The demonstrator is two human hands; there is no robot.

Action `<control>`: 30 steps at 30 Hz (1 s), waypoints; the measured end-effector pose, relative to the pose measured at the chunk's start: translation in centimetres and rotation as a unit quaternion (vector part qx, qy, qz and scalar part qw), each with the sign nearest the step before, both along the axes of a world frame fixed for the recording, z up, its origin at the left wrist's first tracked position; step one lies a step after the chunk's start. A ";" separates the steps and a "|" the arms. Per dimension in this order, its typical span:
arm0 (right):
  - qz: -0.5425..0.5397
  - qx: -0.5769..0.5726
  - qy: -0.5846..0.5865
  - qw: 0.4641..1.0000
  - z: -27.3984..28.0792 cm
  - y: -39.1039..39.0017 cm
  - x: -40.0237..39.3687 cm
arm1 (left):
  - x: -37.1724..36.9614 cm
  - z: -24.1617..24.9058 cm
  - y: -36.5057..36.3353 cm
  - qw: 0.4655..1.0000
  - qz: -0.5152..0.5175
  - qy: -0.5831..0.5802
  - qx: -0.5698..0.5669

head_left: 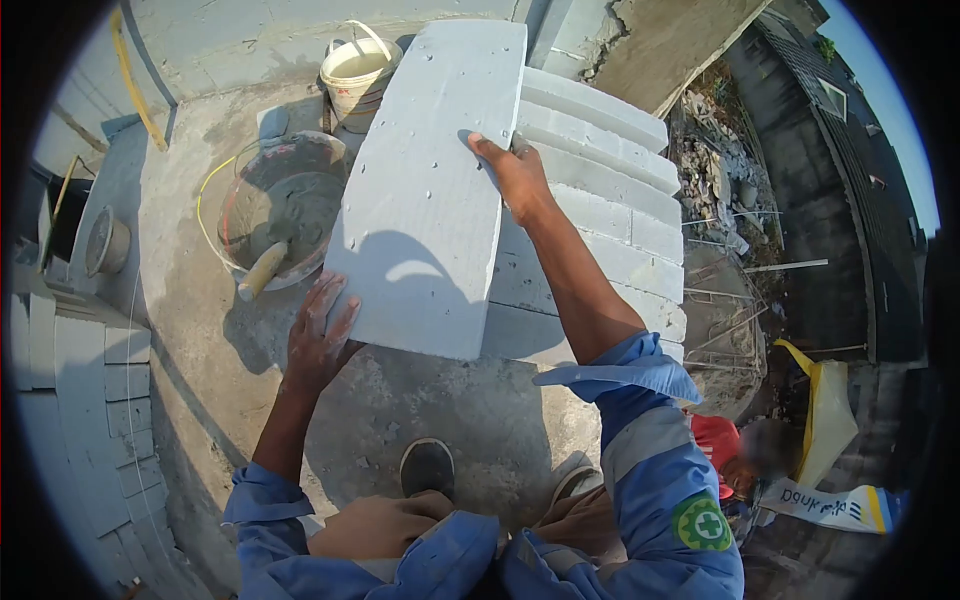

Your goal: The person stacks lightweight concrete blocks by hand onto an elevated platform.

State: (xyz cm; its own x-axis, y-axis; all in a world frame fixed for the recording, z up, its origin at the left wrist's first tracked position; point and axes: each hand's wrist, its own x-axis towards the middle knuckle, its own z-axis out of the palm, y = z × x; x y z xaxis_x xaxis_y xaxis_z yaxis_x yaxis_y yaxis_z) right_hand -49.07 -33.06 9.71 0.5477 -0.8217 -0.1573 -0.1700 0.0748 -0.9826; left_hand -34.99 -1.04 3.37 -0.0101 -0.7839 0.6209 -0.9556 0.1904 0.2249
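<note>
A large pale aerated concrete block (pixel 425 190) is held up in front of me, its broad face dotted with small specks of mortar. My left hand (pixel 320 328) grips its lower left corner, the fingers dusted white. On the long right edge, my right hand (pixel 513 178) is closed with the thumb on the broad face; its other fingers are mostly hidden behind the block. Just beyond the block, to the right, is a stack of similar blocks (pixel 620 215). A round tub (pixel 235 215) of wet grey mortar stands at left, with a trowel's wooden handle (pixel 263 272) resting over its rim.
A white bucket (pixel 357 88) stands behind the tub, and a smaller bucket (pixel 107 243) is at far left. A block wall (pixel 85 400) runs along the left. Rubble (pixel 715 180) lies beyond the stack. Another person in a red shirt (pixel 715 440) is at lower right.
</note>
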 end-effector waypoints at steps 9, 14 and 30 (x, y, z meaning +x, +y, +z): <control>-0.078 -0.083 0.032 0.993 -1.2 2.1 0.5 | -0.8 -1.2 0.7 0.999 0.022 -0.035 0.005; -0.080 -0.038 0.005 0.996 -0.8 1.8 0.5 | -0.2 0.9 -0.6 0.998 -0.009 -0.031 0.061; -0.081 -0.126 -0.016 0.989 -3.2 2.2 1.0 | -2.0 1.5 0.3 0.989 0.090 0.103 -0.055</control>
